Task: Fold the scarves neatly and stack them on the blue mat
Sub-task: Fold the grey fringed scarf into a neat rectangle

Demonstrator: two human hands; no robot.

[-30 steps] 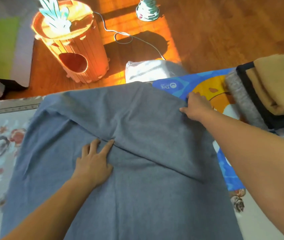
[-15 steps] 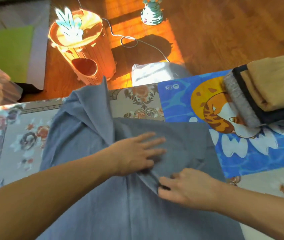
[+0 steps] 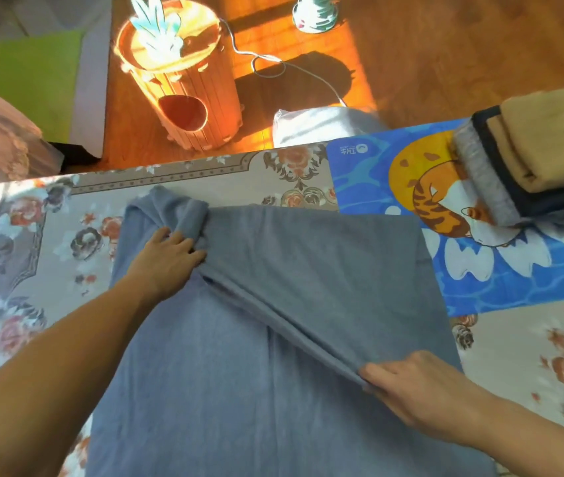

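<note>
Pinching the folded edge of the grey scarf (image 3: 308, 270) just beside the blue mat (image 3: 514, 277), the right hand (image 3: 421, 390) should draw it taut while the left hand (image 3: 167, 263), gripping bunched cloth, anchors the corner.

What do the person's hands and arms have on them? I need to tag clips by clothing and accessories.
Nothing visible: the left hand and right hand are bare, with no gloves, rings, watch or bracelet in view. Both forearms are uncovered to the frame's edge, so no sleeves show.
</note>
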